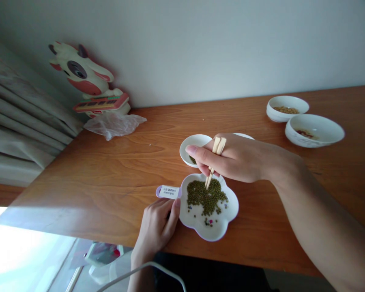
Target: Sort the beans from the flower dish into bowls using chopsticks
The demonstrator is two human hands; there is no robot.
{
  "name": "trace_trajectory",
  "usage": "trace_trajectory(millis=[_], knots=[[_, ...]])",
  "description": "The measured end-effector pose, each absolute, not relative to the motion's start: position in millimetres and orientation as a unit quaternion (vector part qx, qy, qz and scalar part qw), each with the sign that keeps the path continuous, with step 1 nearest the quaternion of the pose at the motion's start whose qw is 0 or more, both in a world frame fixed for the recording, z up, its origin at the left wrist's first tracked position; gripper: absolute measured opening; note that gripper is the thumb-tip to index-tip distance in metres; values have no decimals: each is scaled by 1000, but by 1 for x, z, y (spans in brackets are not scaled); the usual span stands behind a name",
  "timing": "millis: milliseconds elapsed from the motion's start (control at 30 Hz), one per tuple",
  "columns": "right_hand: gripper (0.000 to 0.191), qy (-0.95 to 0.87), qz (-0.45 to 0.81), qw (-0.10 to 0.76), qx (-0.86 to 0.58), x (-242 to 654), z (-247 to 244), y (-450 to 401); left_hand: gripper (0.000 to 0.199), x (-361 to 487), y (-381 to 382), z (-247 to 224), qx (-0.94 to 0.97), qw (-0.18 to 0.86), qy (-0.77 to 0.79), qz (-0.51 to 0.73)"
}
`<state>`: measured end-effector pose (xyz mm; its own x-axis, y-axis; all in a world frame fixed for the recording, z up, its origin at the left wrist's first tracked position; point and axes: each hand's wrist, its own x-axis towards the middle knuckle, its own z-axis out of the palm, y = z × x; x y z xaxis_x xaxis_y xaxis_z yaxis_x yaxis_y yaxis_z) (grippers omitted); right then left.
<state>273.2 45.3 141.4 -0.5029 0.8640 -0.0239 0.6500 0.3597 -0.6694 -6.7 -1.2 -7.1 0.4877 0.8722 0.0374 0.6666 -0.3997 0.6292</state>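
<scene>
My right hand grips a pair of wooden chopsticks, their tips down among the green mung beans. The beans lie mostly in the far half of a white flower-shaped dish with a pale purple rim. A labelled handle sticks out from its left side. My left hand is closed at the dish's left edge, thumb against the rim below the handle. Just behind the dish, a small white plate holds some green beans and is partly hidden by my right hand. Whether the chopsticks pinch a bean cannot be seen.
Another white dish shows only its edge behind my right hand. At the back right stand a bowl of yellowish pieces and a bowl with reddish bits. A cow toy and a clear plastic bag are at the far left. A cable crosses my left forearm.
</scene>
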Motion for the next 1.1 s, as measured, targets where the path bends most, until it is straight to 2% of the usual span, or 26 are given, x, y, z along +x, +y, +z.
trace_trajectory(millis=[400,467,667,733,1100], knots=[[76,-811,295,207,-462,272,139,47,37,-8,-1,-7,819,274,470,184],[74,-807,302,243,-446,275,144,45,37,-8,-1,-7,820,273,469,183],[66,-733,266,433,-452,278,161,41,38,-7,-1,-5,822,269,469,180],[67,-705,260,462,-471,279,163,41,39,-6,-1,-5,822,268,469,180],[70,-706,271,407,-512,280,163,42,38,-6,-1,-4,819,271,472,179]])
